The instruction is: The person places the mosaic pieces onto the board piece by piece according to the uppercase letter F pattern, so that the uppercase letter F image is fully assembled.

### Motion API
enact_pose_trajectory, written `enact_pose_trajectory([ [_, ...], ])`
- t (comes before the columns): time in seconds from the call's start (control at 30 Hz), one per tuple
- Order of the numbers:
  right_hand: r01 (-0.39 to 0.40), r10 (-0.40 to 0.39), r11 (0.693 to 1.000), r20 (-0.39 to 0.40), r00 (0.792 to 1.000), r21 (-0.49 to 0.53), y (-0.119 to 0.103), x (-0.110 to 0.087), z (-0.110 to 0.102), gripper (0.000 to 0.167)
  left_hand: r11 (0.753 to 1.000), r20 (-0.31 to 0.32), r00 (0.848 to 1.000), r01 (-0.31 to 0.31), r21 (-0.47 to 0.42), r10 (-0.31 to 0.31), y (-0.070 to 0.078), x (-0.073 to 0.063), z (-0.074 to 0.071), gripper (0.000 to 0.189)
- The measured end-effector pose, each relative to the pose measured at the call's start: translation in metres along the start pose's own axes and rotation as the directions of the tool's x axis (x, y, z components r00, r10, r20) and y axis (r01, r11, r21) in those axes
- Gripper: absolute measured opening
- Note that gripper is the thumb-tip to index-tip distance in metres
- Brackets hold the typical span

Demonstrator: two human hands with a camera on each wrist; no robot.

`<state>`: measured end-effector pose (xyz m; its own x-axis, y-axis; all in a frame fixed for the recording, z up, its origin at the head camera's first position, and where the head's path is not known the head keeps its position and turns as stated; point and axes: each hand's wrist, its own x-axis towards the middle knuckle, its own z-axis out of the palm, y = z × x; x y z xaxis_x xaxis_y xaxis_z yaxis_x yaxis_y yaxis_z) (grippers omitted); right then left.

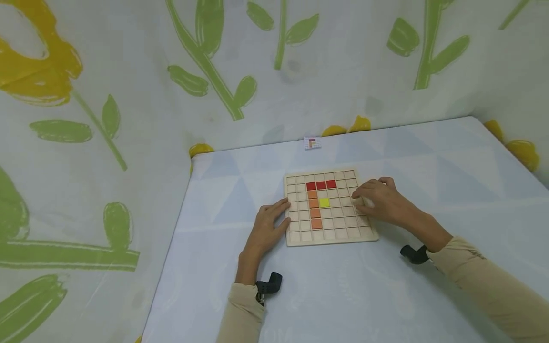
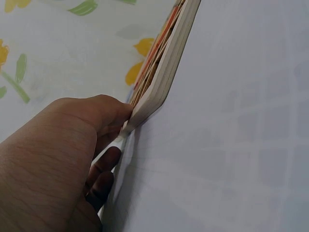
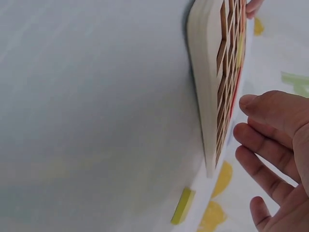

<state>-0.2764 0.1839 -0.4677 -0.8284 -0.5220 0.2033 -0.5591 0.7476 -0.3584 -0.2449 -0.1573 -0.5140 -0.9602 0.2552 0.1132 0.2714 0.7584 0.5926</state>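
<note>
A square wooden grid board (image 1: 332,234) lies on the table. Set in its cells are three red tiles (image 1: 321,185), a column of several orange tiles (image 1: 314,203) and one yellow tile (image 1: 324,203). At the board's left edge rests my left hand (image 1: 267,229), thumb and fingertips touching the rim; in the left wrist view the thumb (image 2: 118,110) meets the board near a corner. My right hand (image 1: 383,202) hovers over the right edge, fingers loosely bent and spread. Nothing shows between its thumb and fingers (image 3: 260,142) in the right wrist view.
A loose yellow piece (image 3: 182,206) lies on the table beyond the board in the right wrist view. A small card (image 1: 312,143) with a coloured grid pattern sits at the table's back edge, near the leaf-patterned wall (image 1: 326,90).
</note>
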Motion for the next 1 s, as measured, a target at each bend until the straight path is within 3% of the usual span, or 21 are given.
enact_pose_trajectory([
  [0.67, -0.126, 0.128, 0.991, 0.035, 0.991, -0.050, 0.035, -0.028, -0.012, 0.028, 1.000, 0.000, 1.000, 0.011, -0.007, -0.011, -0.002, 0.000, -0.001, 0.047],
  [1.0, -0.122, 0.125, 0.990, 0.035, 0.992, -0.074, 0.042, -0.028, -0.012, 0.025, 1.000, -0.001, 1.000, -0.004, -0.020, 0.004, 0.000, 0.001, 0.000, 0.047],
])
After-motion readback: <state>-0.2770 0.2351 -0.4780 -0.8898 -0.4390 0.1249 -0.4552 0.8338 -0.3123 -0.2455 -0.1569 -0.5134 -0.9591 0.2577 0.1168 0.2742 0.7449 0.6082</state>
